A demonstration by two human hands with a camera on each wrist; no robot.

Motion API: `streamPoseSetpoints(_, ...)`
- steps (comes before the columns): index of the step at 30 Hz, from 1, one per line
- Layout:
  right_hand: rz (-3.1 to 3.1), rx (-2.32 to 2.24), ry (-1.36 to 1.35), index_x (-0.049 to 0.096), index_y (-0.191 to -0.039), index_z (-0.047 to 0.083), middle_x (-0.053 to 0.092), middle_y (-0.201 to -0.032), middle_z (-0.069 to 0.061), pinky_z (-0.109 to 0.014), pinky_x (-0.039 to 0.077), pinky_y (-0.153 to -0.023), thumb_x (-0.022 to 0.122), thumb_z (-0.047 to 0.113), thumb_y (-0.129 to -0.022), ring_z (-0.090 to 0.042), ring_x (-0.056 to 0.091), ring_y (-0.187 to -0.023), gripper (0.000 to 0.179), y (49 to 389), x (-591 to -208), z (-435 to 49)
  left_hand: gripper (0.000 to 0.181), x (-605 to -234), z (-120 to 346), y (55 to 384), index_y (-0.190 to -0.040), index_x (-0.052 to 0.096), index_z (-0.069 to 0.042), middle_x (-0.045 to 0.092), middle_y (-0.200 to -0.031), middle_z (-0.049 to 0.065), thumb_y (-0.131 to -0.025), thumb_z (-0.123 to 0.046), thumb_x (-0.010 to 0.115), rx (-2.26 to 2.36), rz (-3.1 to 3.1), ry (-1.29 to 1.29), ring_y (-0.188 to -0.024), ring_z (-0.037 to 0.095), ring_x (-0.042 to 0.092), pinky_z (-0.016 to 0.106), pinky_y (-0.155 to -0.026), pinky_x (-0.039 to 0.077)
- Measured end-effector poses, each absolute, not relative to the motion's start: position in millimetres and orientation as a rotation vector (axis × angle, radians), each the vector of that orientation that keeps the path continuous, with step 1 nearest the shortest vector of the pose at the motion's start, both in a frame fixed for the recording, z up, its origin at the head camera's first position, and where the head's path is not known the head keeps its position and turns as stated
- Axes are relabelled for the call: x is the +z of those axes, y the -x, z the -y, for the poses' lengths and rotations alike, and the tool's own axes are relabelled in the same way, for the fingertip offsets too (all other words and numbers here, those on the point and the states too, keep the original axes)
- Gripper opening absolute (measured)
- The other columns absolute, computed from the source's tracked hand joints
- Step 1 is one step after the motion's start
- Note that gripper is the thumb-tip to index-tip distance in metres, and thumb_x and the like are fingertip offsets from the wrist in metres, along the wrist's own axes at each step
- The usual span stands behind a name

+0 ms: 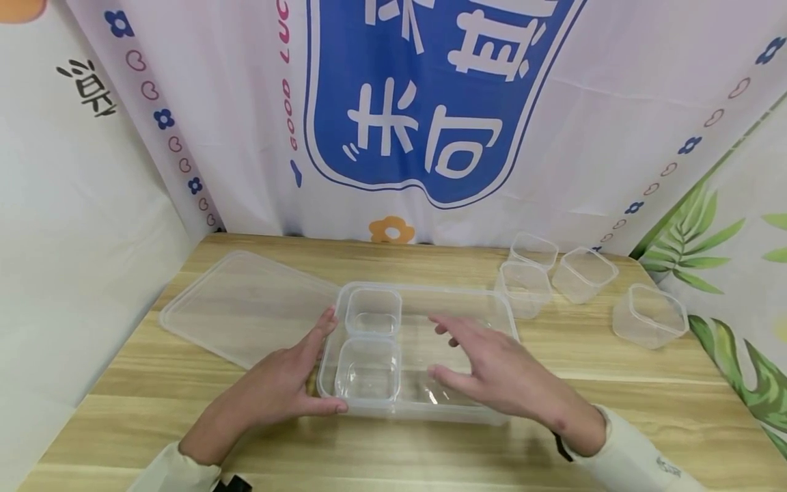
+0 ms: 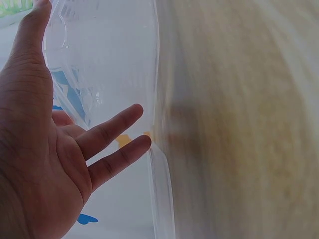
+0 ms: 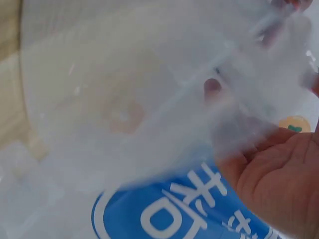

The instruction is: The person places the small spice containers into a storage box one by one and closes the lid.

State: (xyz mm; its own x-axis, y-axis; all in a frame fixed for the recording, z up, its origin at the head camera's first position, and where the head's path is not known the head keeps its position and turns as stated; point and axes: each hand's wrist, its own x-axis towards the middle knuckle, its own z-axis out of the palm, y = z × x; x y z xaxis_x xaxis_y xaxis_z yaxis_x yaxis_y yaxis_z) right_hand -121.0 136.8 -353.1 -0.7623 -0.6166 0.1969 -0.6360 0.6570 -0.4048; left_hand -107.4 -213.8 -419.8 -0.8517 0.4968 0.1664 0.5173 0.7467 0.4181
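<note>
A large clear plastic box [image 1: 455,411] stands on the table with two small clear containers inside it, one at the back left [image 1: 374,311] and one at the front left [image 1: 367,369]. My left hand [image 1: 277,386] rests against the box's left side, its fingers straight along the wall and its thumb by the front left corner. In the left wrist view those fingers [image 2: 114,130] are spread apart. Over the right part of the box, my right hand [image 1: 501,365] hovers with loosely bent fingers and nothing between them. In the right wrist view, the right hand [image 3: 279,169] is partly blurred.
A flat clear lid [image 1: 246,307] lies left of the box on the wooden table [image 1: 430,451]. Several more small containers stand at the back right, including one [image 1: 584,275] beside a close pair and one [image 1: 650,318] farther right. A printed curtain [image 1: 246,137] hangs behind.
</note>
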Motion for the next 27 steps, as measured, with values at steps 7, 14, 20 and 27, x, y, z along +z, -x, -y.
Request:
streamPoseSetpoints(7, 2.82, 0.676, -0.889, 0.051, -0.15, 0.013, 0.064, -0.132, -0.002, -0.046, 0.056, -0.083, 0.065, 0.047, -0.1, -0.021, 0.065, -0.11, 0.062, 137.2, -336.2, -168.5, 0.132, -420.0, 213.2, 107.2, -0.166, 0.001, -0.01, 0.029, -0.165, 0.014, -0.078, -0.076, 0.073, -0.724, 2.895, 0.839, -0.116, 0.04, 0.064, 0.052, -0.093, 0.055)
streamPoseSetpoints(14, 2.825, 0.625, -0.717, 0.051, -0.147, 0.003, 0.062, -0.135, -0.014, -0.055, 0.053, -0.088, 0.068, 0.04, -0.1, -0.034, 0.063, -0.112, 0.062, 158.7, -333.2, -194.7, 0.132, -420.0, 214.0, 107.5, -0.166, 0.002, -0.01, 0.031, -0.164, 0.014, -0.077, -0.073, 0.076, -0.736, 2.894, 0.828, -0.113, 0.037, 0.066, 0.051, -0.091, 0.056)
streamPoseSetpoints(20, 2.859, 0.537, -0.586, 0.052, -0.144, -0.002, 0.059, -0.137, -0.023, -0.062, 0.049, -0.09, 0.068, 0.04, -0.099, -0.042, 0.059, -0.116, 0.063, 176.6, -335.8, -213.3, 0.133, -419.3, 214.5, 107.1, -0.166, 0.002, -0.01, 0.031, -0.164, 0.014, -0.077, -0.072, 0.077, -0.74, 2.89, 0.831, -0.114, 0.037, 0.065, 0.051, -0.092, 0.055)
streamPoseSetpoints(27, 2.938, 0.524, -0.459, 0.049, -0.145, -0.009, 0.054, -0.138, -0.032, -0.067, 0.041, -0.099, 0.066, 0.044, -0.1, -0.052, 0.049, -0.126, 0.072, 199.5, -344.9, -230.7, 0.132, -418.3, 213.5, 107.7, -0.166, 0.005, -0.007, 0.032, -0.165, 0.013, -0.077, -0.072, 0.077, -0.752, 2.893, 0.836, -0.113, 0.036, 0.066, 0.05, -0.091, 0.056)
